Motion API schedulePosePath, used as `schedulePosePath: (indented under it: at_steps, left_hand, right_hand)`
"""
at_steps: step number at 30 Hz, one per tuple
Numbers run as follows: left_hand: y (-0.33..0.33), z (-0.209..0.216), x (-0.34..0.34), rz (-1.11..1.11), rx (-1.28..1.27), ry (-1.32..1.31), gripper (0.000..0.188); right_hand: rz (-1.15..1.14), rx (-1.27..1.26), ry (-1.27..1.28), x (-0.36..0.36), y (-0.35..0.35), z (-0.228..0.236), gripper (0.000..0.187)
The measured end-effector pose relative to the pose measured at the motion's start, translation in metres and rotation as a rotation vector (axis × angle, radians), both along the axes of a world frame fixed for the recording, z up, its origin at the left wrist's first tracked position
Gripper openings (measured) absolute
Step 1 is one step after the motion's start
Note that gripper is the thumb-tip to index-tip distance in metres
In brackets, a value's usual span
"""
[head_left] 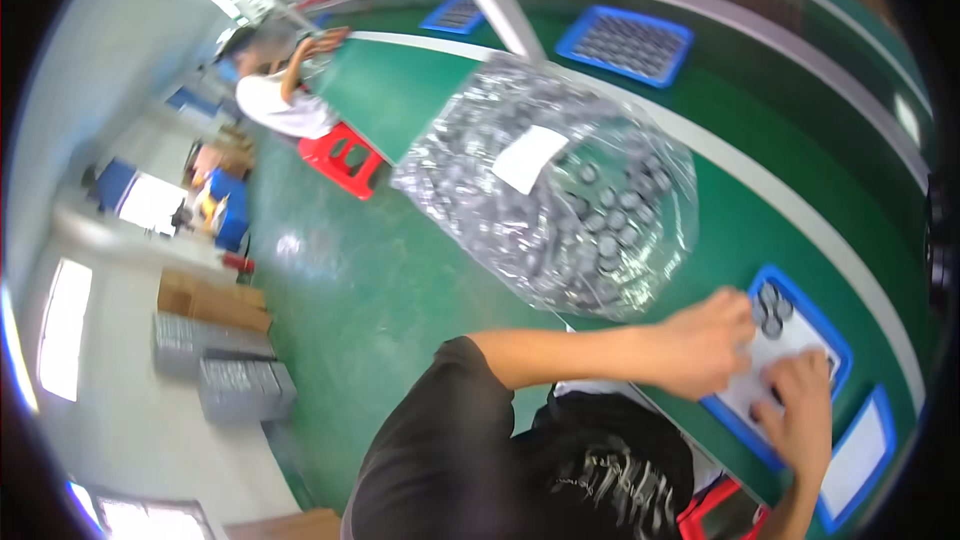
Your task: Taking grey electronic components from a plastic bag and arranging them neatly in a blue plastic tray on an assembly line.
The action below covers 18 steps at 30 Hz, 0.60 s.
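1. lining the far left, a pale wall with a bright window [65, 330]; nearby, brown cardboard boxes [215, 302] and grey boxes [245, 390].
2. co-worker [285, 112] in a white top, arms reaching to the bench; red plastic stool [345, 160] alongside.
3. glossy green floor [370, 290], catching ceiling light.
4. far blue tray [455, 13], filled with small pieces.
5. clear plastic bag [600, 285], large and slack, with many round pieces inside; white paper sheet [530, 158] on top. likely soft, slippery and heavy in bulk.
6. blue-rimmed tray [625, 45], filled in rows, past the pale rail.
7. left hand [705, 345], fingers bent and drawn together over the near tray's left side; whether it holds a piece, cannot tell.
8. green bench top [740, 230], smooth, running diagonally under bag and near tray.
9. round grey pieces [772, 310], dark-rimmed, clustered at the near tray's upper end. probably light, stiff and apt to slide; best pinched by the rim.
10. right hand [800, 405], fingers curved, thumb apart, over the near tray [815, 315]; grip hidden, cannot tell.
11. second blue-rimmed tray [858, 455], white inside, just beside the near one.
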<state>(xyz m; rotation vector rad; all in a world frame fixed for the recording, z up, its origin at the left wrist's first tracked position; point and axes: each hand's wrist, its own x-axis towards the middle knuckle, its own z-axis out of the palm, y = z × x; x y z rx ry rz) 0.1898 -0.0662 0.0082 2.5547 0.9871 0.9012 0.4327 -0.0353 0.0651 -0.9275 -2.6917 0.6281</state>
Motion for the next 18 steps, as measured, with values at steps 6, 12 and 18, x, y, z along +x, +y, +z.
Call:
schedulePosePath:
  at_steps: [6,12,18]
  left_hand:
    - [-0.01,-0.013,0.001,-0.022,-0.04,0.133,0.012]
    - [0.012,-0.027,0.006,0.109,0.124,0.053,0.014]
    - [0.008,-0.021,-0.006,0.044,0.096,0.008,0.015]
  right_hand:
    - [0.165,0.002,-0.114,0.005,-0.001,-0.022,0.036]
    - [-0.013,0.072,-0.061,-0.003,0.009,-0.039,0.033]
    - [0.048,0.029,-0.021,0.006,0.009,-0.037,0.037]
